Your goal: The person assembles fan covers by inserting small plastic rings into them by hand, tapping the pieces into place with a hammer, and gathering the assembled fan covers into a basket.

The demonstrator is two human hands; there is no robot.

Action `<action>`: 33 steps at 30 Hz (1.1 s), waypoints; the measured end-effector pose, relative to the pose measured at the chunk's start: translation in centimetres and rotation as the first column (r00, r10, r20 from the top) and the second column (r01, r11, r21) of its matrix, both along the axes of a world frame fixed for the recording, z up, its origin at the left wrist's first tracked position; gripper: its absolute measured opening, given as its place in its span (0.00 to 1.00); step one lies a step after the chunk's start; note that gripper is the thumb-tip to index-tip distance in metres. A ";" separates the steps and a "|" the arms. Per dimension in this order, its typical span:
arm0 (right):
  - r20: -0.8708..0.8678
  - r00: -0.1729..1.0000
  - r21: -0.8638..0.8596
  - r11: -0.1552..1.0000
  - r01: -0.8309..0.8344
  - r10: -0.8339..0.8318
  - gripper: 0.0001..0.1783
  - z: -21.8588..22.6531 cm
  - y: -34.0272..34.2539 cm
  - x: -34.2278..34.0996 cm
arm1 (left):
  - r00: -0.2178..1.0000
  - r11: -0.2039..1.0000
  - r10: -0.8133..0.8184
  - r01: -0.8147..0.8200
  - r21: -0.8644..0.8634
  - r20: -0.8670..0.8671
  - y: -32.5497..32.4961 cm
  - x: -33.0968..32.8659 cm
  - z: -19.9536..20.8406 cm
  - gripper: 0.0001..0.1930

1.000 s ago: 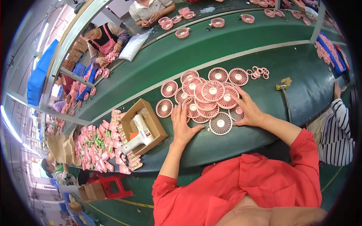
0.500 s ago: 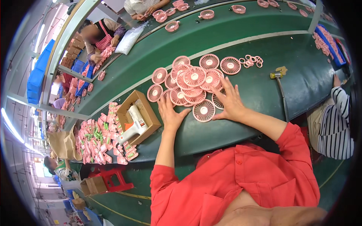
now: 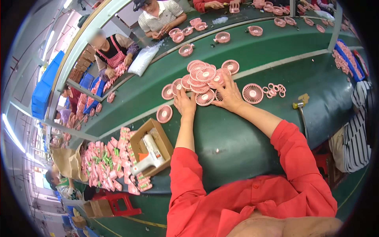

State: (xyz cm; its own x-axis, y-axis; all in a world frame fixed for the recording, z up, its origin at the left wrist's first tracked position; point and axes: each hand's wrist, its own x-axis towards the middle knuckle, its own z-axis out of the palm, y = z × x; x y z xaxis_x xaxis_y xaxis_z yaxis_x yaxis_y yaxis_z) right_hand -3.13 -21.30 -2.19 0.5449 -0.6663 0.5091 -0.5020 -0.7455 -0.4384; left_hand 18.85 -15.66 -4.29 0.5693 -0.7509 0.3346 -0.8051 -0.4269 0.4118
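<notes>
A heap of pink round fan grilles with slotted spokes lies at the far edge of the green work surface, partly over the pale strip there. My left hand presses against the heap's near left side, fingers spread. On the near right side my right hand lies with thumb and fingers apart over the grilles, partly covering them. Neither hand lifts anything. One single grille rests to the left of my left hand, and another grille sits right of my right hand.
Small pink rings and a hammer lie to the right. At left stand a cardboard box holding a white-and-grey gun-shaped tool and a pile of pink parts. Beyond runs a green conveyor with co-workers behind it.
Both hands have pushed the heap of grilles away from me, toward the conveyor. One grille at the left and one at the right stayed behind, apart from the heap. The view has shifted.
</notes>
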 end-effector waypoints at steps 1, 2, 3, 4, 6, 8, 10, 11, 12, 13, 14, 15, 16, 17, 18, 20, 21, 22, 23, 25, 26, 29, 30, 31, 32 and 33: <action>-0.002 1.000 -0.027 1.000 -0.010 0.010 0.51 -0.4 -1.3 1.1 | 0.999 0.998 0.040 -0.039 -0.051 0.018 -1.1 0.5 -0.4 0.35; 0.053 0.999 -0.060 0.998 -0.010 0.013 0.48 -0.7 -2.9 1.9 | 0.997 0.995 0.075 -0.075 -0.066 -0.004 -2.5 0.3 0.0 0.34; 0.028 0.999 -0.062 0.998 0.024 -0.022 0.47 -1.0 -4.7 2.6 | 0.993 0.990 0.112 -0.113 -0.079 -0.027 -3.8 0.1 0.2 0.33; 0.004 0.999 -0.054 0.997 0.046 -0.045 0.45 -1.5 -6.0 3.5 | 0.990 0.985 0.140 -0.141 -0.100 -0.013 -4.6 0.2 0.4 0.33; -0.022 0.995 -0.047 0.994 0.099 -0.100 0.41 -1.1 -8.0 5.6 | 0.998 0.963 0.067 -0.067 -0.262 -0.009 -5.9 1.1 0.5 0.32; 0.039 0.990 -0.077 0.987 0.139 -0.136 0.36 -2.3 -11.2 7.5 | 0.995 0.961 -0.022 -0.005 -0.277 -0.094 -7.3 1.0 1.0 0.32; 0.058 0.982 -0.125 0.975 0.184 -0.178 0.35 -3.4 -14.6 8.6 | 0.969 0.957 -0.144 0.085 -0.277 -0.202 -8.0 -0.3 1.1 0.34; -0.027 0.965 -0.114 0.960 0.256 -0.260 0.30 -2.6 -15.4 9.1 | 0.955 0.957 -0.181 0.116 -0.267 -0.236 -7.9 -0.6 1.3 0.34; -0.102 0.956 -0.133 0.956 0.262 -0.276 0.28 -2.0 -16.5 8.6 | 0.936 0.954 -0.222 0.151 -0.258 -0.274 -8.0 -1.1 1.4 0.35; -0.168 0.945 -0.160 0.954 0.255 -0.281 0.26 -1.2 -17.8 8.4 | 0.938 0.933 -0.257 0.180 -0.311 -0.231 -8.3 -0.6 1.2 0.36; -0.128 0.932 -0.254 0.920 0.299 -0.339 0.24 0.0 -18.3 8.4 | 0.954 0.930 -0.243 0.178 -0.322 -0.174 -8.4 0.1 0.6 0.36; -0.200 0.944 -0.144 0.961 0.236 -0.262 0.24 1.1 -18.9 7.4 | 0.965 0.925 -0.234 0.183 -0.334 -0.120 -8.7 0.7 0.0 0.37; -0.267 0.949 -0.014 0.985 0.171 -0.168 0.25 3.1 -18.6 6.4 | 0.980 0.912 -0.197 0.179 -0.368 -0.009 -8.5 1.5 -0.7 0.35; -0.283 0.946 -0.063 0.987 0.147 -0.159 0.25 4.3 -17.9 5.2 | 0.979 0.922 -0.200 0.173 -0.347 -0.044 -8.5 2.9 -0.7 0.31; -0.363 0.930 -0.040 0.998 0.038 -0.050 0.31 5.4 -17.8 2.7 | 0.988 0.900 -0.135 0.152 -0.409 0.072 -8.5 2.8 -1.1 0.30; -0.583 0.798 0.217 0.976 -0.030 0.154 0.39 9.0 -14.6 -2.0 | 0.998 0.936 -0.044 0.054 -0.349 0.034 -8.0 2.5 -0.5 0.33; -0.661 0.708 0.311 0.949 -0.043 0.248 0.46 11.4 -11.5 -3.9 | 1.000 0.949 -0.011 0.016 -0.315 0.018 -7.6 2.8 -0.2 0.33; -0.723 0.624 0.362 0.932 -0.025 0.297 0.51 11.7 -9.7 -5.9 | 1.000 0.952 0.009 -0.016 -0.305 -0.022 -7.6 1.8 0.3 0.32; -0.804 0.534 0.306 0.952 -0.007 0.262 0.54 10.4 -8.4 -8.1 | 0.998 0.953 0.032 -0.048 -0.299 -0.059 -7.9 0.9 0.7 0.32; -0.850 0.486 0.214 0.976 -0.036 0.204 0.53 9.9 -4.7 -9.9 | 0.998 0.956 0.034 -0.046 -0.288 -0.047 -7.9 0.7 0.7 0.32; -0.833 0.519 0.164 0.981 -0.102 0.193 0.52 9.0 -4.1 -10.6 | 0.998 0.961 0.042 -0.051 -0.273 -0.035 -7.9 0.7 0.6 0.32; -0.823 0.536 0.151 0.982 -0.112 0.188 0.50 7.5 -4.0 -10.3 | 0.998 0.953 0.032 -0.045 -0.298 -0.049 -7.3 0.8 0.4 0.30; -0.813 0.550 0.150 0.981 -0.120 0.192 0.50 7.1 -4.2 -9.9 | 0.998 0.948 0.032 -0.047 -0.316 -0.050 -7.1 0.7 0.3 0.29; -0.813 0.550 0.142 0.981 -0.132 0.191 0.50 7.1 -4.4 -9.1 | 0.998 0.946 0.037 -0.049 -0.322 -0.044 -7.2 0.6 0.3 0.29; -0.761 0.610 0.204 0.974 -0.100 0.222 0.50 7.2 -4.7 -8.2 | 0.998 0.943 0.042 -0.051 -0.328 -0.037 -7.1 0.6 0.3 0.29; -0.702 0.668 0.268 0.961 -0.073 0.247 0.50 7.2 -5.0 -7.2 | 0.998 0.944 0.019 -0.037 -0.329 -0.060 -7.0 0.5 0.3 0.28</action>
